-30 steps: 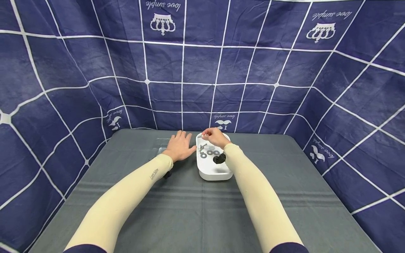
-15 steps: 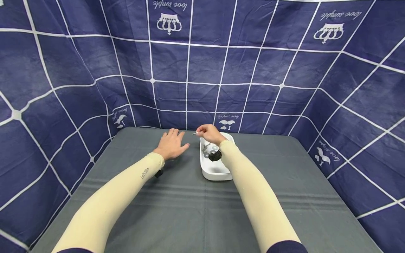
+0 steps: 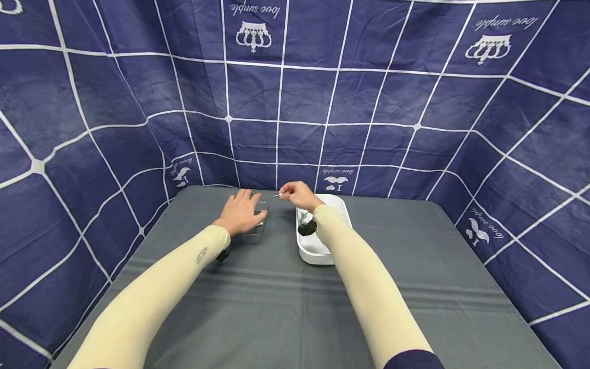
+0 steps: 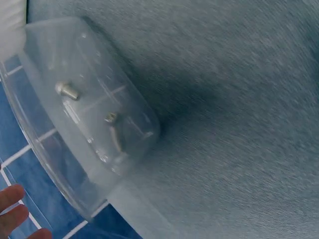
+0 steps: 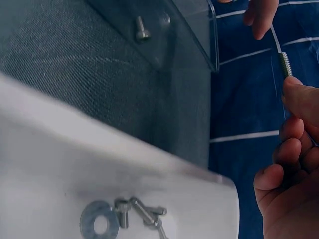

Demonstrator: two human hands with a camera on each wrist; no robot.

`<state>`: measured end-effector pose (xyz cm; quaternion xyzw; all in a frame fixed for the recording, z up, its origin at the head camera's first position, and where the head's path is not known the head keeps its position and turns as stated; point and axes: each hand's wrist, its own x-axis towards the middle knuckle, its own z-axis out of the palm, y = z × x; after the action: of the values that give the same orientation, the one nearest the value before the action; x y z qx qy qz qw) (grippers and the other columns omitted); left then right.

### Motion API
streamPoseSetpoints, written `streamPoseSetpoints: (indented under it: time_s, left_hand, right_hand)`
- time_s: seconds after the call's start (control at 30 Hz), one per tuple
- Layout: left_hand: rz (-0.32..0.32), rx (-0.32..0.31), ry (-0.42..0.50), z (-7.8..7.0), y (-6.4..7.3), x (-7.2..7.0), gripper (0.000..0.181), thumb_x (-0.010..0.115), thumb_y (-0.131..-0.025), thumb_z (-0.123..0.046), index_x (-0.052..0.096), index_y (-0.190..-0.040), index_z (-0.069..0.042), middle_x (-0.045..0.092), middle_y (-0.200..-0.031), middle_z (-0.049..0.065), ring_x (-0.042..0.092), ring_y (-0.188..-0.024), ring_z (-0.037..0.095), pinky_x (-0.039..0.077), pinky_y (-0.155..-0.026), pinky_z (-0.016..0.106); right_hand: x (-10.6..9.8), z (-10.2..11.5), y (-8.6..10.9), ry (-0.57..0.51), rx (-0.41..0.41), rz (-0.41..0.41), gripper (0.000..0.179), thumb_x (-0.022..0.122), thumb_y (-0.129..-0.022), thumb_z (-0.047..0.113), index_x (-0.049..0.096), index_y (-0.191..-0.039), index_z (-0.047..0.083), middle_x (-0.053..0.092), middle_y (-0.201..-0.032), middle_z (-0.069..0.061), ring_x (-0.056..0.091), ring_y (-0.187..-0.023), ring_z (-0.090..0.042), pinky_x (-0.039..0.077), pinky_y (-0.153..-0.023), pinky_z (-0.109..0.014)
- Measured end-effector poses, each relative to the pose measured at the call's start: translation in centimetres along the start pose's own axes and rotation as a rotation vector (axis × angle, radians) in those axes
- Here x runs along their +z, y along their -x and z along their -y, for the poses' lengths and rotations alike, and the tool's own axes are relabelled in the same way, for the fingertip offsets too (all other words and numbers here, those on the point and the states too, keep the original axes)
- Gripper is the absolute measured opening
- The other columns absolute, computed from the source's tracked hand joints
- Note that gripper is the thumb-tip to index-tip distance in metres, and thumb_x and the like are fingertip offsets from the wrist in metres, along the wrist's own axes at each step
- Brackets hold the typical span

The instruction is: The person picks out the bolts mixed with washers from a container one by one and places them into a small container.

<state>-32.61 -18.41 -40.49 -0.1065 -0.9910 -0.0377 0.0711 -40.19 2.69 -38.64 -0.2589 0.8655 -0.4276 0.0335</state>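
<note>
A silver threaded metal screw (image 5: 285,64) is pinched between the thumb and fingers of the right hand (image 3: 298,195), held just left of the far end of the white rectangular tray (image 3: 318,258) and pointed toward the left hand (image 3: 240,211). Left of the tray, a clear plastic box (image 3: 251,238) with two silver bolts (image 4: 67,91) inside is partly covered by the left hand, its fingers loosely spread; whether the box is touched cannot be told. Inside the tray, a grey ring-shaped washer (image 5: 87,220) is seen beside several loose silver fasteners (image 5: 142,211).
</note>
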Motion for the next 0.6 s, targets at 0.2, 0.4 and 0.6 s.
streamPoseSetpoints:
  time_s: [0.2, 0.4, 0.6]
  left_hand:
    - [0.005, -0.002, 0.017, 1.2, 0.5, 0.0, 0.071, 0.051, -0.097, -0.055, 0.044, -0.151, -0.008, 0.045, -0.146, 0.021, 0.035, -0.141, 0.038, 0.034, -0.109, 0.061]
    - [-0.003, -0.001, 0.034, 2.8, 0.8, 0.1, 0.071, 0.053, -0.096, -0.053, 0.044, -0.151, -0.008, 0.045, -0.146, 0.021, 0.036, -0.141, 0.038, 0.034, -0.109, 0.060]
    - [0.013, -0.015, 0.065, 4.2, 1.4, 0.7, 0.070, 0.054, -0.096, -0.051, 0.043, -0.152, -0.009, 0.043, -0.147, 0.022, 0.034, -0.142, 0.039, 0.033, -0.109, 0.061]
  right_hand:
    - [0.7, 0.8, -0.4, 0.005, -0.006, 0.010, 0.015, 0.068, -0.093, 0.008, 0.073, -0.104, -0.002, 0.060, -0.078, 0.005, 0.051, -0.072, -0.005, 0.040, -0.068, -0.018]
    - [1.3, 1.7, -0.8, 0.036, -0.020, -0.004, 0.012, 0.068, -0.093, 0.007, 0.073, -0.100, 0.000, 0.057, -0.075, 0.005, 0.049, -0.070, -0.005, 0.038, -0.066, -0.018]
    - [2.3, 1.5, -1.1, 0.031, -0.010, 0.013, 0.012, 0.068, -0.093, 0.007, 0.073, -0.101, 0.000, 0.056, -0.075, 0.005, 0.049, -0.071, -0.005, 0.038, -0.065, -0.018]
